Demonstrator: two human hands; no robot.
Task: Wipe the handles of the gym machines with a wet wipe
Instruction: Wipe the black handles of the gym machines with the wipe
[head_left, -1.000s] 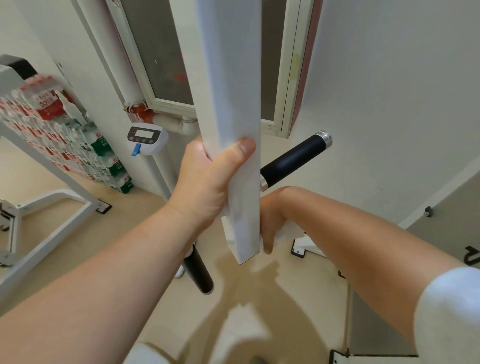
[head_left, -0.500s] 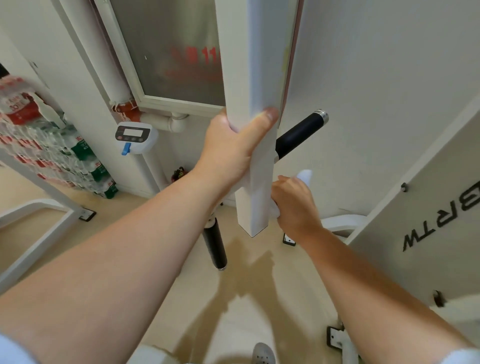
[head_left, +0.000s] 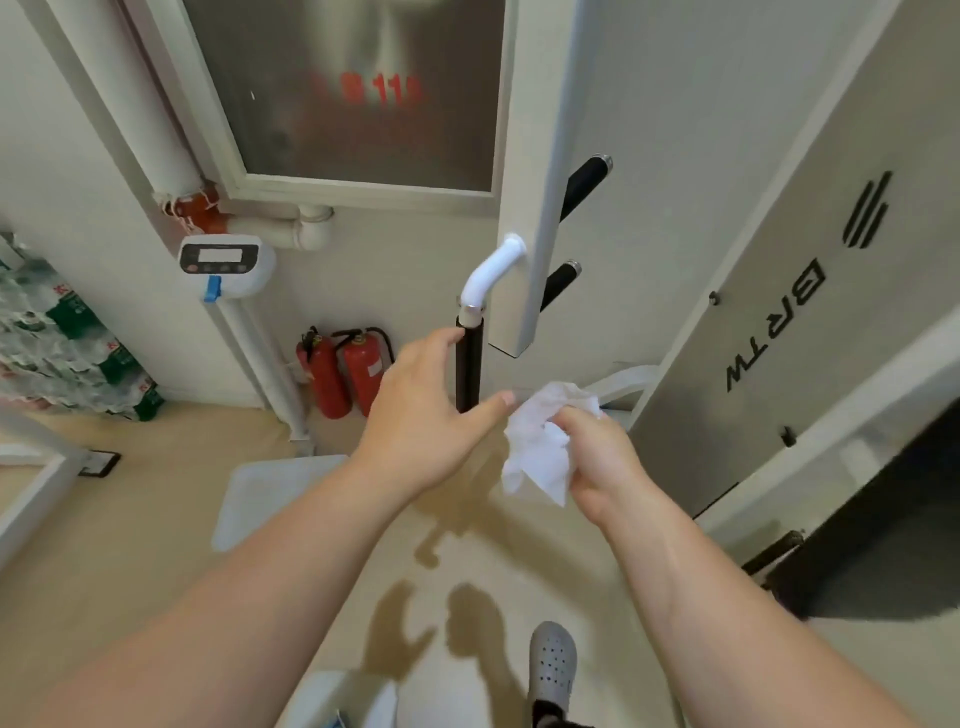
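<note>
- While the right hand (head_left: 597, 457) pinched the crumpled wet wipe (head_left: 540, 441), the left hand (head_left: 426, 415) hung released, fingers spread in front of the black hanging handle (head_left: 469, 364).
- Wiping that handle looked next: bring the wipe round the grip.
- Two more black handles (head_left: 584, 184) jutted beyond the white post (head_left: 535, 208); the left hand itself blocked the way.

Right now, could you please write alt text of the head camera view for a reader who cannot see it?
The right hand holds a crumpled white wet wipe, while the open left hand reaches toward the black grip handle hanging from a white gym machine post. Two more black handles project behind the post; two red fire extinguishers stand by the wall.
</note>
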